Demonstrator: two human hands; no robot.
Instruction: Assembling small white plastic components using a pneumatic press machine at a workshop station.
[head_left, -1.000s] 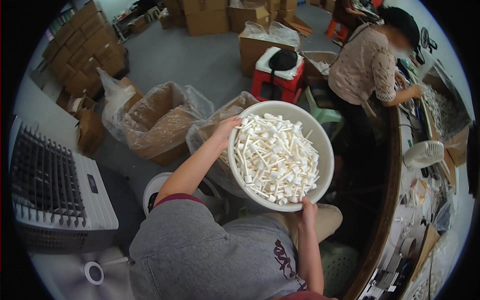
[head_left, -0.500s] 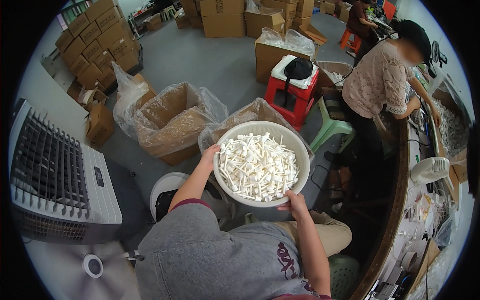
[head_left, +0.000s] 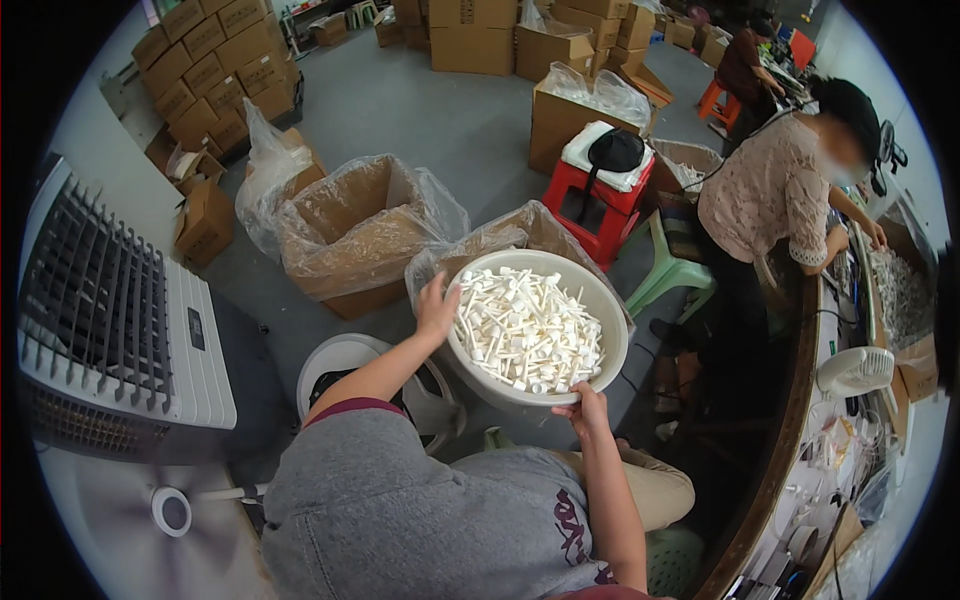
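A wide off-white plastic basin (head_left: 614, 352) is in front of me, heaped with small white stick-shaped plastic parts (head_left: 530, 330) with thick round ends. My right hand (head_left: 588, 408) grips its near right rim, thumb on top and fingers beneath. At the left rim, my left hand (head_left: 437, 310) has its fingers apart and stretched outward; the thumb side lies close to the basin, and whether it touches cannot be made out. Behind the basin is a cardboard box lined with clear plastic (head_left: 540, 228), partly hidden by it.
Another plastic-lined carton (head_left: 350, 215) stands open at the left. Beyond the basin are a red stool (head_left: 590, 210) and a green chair (head_left: 675, 265). A co-worker (head_left: 765, 190) leans over the cluttered workbench (head_left: 815, 440) at right. An air cooler (head_left: 120, 320) and a white bin (head_left: 335, 355) stand left.
My left hand has loosened from the rim, its fingers spreading. The basin has shifted slightly right in the picture, as has much of the background. My right hand keeps its hold.
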